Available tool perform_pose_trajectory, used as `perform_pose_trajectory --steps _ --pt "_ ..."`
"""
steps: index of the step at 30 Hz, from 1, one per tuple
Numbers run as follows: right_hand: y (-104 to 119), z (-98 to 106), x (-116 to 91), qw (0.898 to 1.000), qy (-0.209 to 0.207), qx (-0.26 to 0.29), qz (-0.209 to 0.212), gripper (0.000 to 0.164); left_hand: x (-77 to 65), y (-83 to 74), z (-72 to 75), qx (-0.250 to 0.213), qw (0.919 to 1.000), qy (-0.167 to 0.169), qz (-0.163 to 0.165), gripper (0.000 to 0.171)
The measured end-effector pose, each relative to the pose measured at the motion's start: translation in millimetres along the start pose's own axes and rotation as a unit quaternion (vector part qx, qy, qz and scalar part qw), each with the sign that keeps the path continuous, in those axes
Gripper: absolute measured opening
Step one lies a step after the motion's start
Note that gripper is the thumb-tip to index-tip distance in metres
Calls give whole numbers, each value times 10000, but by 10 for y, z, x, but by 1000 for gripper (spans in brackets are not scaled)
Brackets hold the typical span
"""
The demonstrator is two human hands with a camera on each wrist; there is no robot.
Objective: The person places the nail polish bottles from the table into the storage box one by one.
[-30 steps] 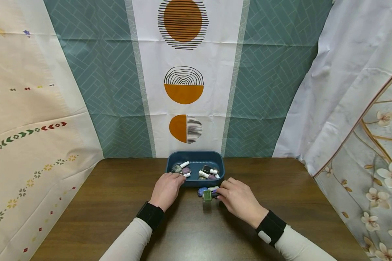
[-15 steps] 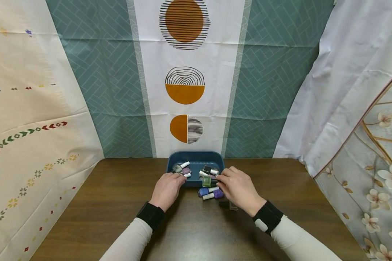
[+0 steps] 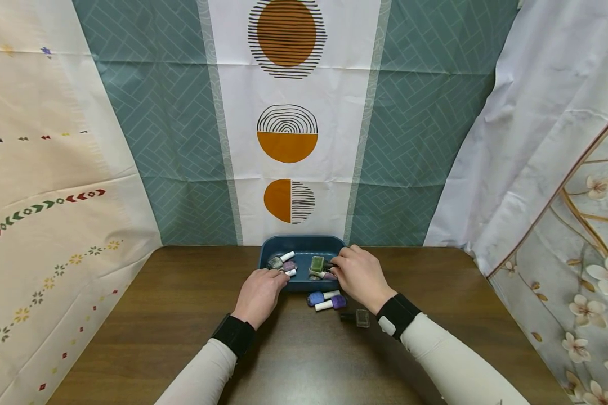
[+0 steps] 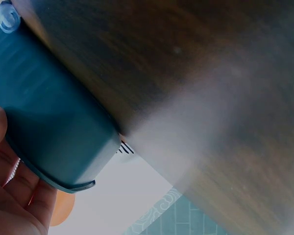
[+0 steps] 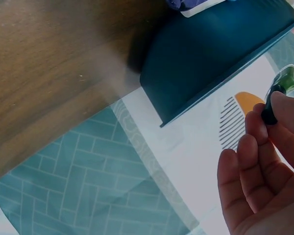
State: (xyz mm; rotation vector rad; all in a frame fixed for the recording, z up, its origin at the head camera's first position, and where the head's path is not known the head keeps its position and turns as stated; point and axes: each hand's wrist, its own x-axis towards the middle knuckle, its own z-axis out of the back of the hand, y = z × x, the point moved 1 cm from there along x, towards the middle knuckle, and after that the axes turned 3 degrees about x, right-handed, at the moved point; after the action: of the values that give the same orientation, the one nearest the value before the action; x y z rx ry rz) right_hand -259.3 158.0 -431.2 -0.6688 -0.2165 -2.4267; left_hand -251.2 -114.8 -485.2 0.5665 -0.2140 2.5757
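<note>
My right hand pinches the black cap of a green nail polish bottle between thumb and fingers. In the head view the bottle overlaps the right part of a dark blue bin; the right wrist view shows the green bottle above the bin's rim. At the bin's front left corner, my left hand grips the rim, its thumb on the outer wall and its fingers past the edge. Several bottles lie inside, among them a dark one with a white cap at the left.
In front of the bin lie a blue polish bottle and a purple one, both with white caps. A clear bottle with a black cap lies nearer on the brown table. Patterned cloth hangs behind.
My right hand has carried the green polish bottle forward from over the table to over the bin, uncovering the clear bottle. The left hand stays at the rim.
</note>
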Motion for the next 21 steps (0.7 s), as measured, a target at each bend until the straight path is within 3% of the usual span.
perform_pose_trajectory --steps 21 --pt "-25 -194 118 9983 508 -166 -250 5 -8 2 21 -95 9999 -44 -53 11"
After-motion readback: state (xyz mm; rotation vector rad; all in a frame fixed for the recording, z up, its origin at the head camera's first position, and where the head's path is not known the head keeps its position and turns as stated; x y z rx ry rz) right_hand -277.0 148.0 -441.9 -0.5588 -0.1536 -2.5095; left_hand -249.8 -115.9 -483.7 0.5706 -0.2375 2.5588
